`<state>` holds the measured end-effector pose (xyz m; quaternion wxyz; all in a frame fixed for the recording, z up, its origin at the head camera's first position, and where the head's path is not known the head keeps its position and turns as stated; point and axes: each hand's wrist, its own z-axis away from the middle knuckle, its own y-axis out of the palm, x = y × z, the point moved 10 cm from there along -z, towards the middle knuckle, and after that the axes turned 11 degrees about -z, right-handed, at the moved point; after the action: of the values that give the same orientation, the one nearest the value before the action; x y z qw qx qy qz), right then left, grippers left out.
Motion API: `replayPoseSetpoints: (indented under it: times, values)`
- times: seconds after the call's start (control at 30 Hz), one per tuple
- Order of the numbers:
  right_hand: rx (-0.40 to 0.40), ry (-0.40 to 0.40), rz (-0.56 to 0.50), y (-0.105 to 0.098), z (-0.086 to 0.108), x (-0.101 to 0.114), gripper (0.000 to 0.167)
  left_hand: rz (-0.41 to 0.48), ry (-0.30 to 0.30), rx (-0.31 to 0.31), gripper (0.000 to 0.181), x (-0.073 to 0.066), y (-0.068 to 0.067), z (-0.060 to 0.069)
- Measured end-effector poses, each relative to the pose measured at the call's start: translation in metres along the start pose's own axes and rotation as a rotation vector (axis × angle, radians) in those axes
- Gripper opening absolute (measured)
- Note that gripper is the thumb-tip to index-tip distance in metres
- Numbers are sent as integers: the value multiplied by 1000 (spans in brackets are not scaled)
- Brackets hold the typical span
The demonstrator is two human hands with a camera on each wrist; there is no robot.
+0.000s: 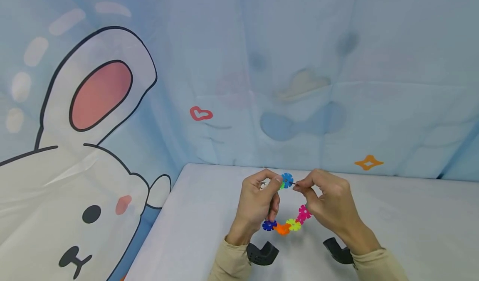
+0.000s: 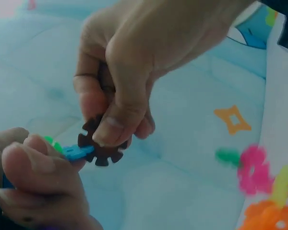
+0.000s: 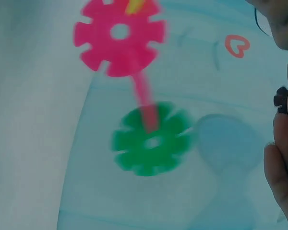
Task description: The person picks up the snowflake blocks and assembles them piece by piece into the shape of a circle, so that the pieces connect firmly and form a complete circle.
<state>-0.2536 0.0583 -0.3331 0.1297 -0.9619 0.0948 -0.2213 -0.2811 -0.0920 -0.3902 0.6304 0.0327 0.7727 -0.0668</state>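
My left hand pinches a chain of notched plastic snowflake discs, close to a light blue disc. A bit of a bright green disc shows beside its fingertips. Between thumb and fingers, my right hand pinches a dark brown disc, which meets the edge of the light blue one in the left wrist view. Below the hands hangs more chain: dark blue, orange, yellow and pink discs. A green disc ends it, joined to pink in the right wrist view.
A white table lies under the hands, its far edge against a light blue printed cloth. A big cartoon rabbit is printed at the left. Black curved pieces sit by both wrists.
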Motion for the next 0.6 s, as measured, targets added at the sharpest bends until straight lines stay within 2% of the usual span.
replayPoseSetpoints:
  times: [0.1,0.23,0.33,0.4,0.5,0.6]
  values:
    - [-15,6,6,1,0,0,35,-11,13,-6,27,-2,0,-1]
    - [-32,35,-10,1,0,-3,35,23,-16,-23,27,0,-4,-2]
    - [-15,73,-12,-2,-2,-8,37,52,-41,-40,26,1,-9,-1]
    - [-3,125,-9,-7,-4,-15,43,89,-52,-63,24,1,-12,-1]
    - [5,248,-40,-14,-2,-30,52,184,-66,-117,19,2,-20,-1]
    - [35,397,-92,-16,3,-45,46,273,-60,-167,17,0,-26,1]
